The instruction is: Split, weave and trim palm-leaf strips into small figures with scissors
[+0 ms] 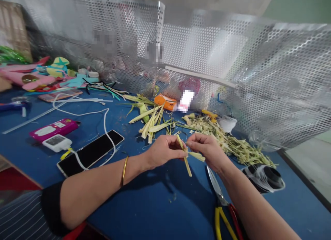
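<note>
Centre of frame, over the table (151,212): husk strip (189,168), long axis sloping upper left to lower right, pinched near mid-length by the left hand (160,151), thumb against fingers. Flared piece (198,157) juts rightward from the crossing, below the right hand (207,147). Its fingers bunch just beside the strip; whether they grip anything, cannot tell. Left hand nearer
</note>
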Motion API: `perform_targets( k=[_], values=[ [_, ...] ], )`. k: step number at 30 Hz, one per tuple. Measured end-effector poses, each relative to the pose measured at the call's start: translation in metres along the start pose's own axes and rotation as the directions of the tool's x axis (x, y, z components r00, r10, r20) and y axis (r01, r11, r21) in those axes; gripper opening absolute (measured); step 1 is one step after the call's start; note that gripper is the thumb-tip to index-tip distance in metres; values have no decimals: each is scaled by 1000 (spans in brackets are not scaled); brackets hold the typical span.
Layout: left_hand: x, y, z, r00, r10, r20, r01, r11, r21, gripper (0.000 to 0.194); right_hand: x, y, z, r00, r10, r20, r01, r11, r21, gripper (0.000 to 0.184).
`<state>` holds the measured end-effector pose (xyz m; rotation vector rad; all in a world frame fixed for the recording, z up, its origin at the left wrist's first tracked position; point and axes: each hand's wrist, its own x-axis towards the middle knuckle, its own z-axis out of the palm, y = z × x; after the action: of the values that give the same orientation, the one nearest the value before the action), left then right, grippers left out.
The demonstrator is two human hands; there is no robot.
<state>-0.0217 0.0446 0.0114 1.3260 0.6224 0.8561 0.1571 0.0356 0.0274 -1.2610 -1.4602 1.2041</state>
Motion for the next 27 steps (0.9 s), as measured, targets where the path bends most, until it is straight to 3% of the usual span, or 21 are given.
perform_targets(
  k=[6,9,11,14,17,22,27],
  values=[
    [5,-4,-4,969,139,-204,-126,989,74,12,2,15,15,995,96,-25,-88,973,215,28],
    [8,-7,-9,901,305,-307,-211,929,303,8,2,17,23,993,100,-62,-80,961,263,28],
    [9,-9,-12,855,407,-322,-228,852,471,5,-1,16,27,988,50,-149,-20,980,198,28],
    [9,-9,-15,820,501,-276,-229,729,645,3,-9,14,35,961,-64,-269,58,998,-31,26],
    [7,-10,-14,810,536,-237,-220,653,725,4,-20,15,46,938,-182,-294,106,960,-259,23],
    [1,-9,-7,805,571,-161,-231,552,802,5,-35,16,58,880,-427,-208,271,810,-520,27],
    [-13,-8,-3,792,611,17,-307,374,875,7,-52,4,50,885,-458,-87,336,756,-562,24]
  ],
)
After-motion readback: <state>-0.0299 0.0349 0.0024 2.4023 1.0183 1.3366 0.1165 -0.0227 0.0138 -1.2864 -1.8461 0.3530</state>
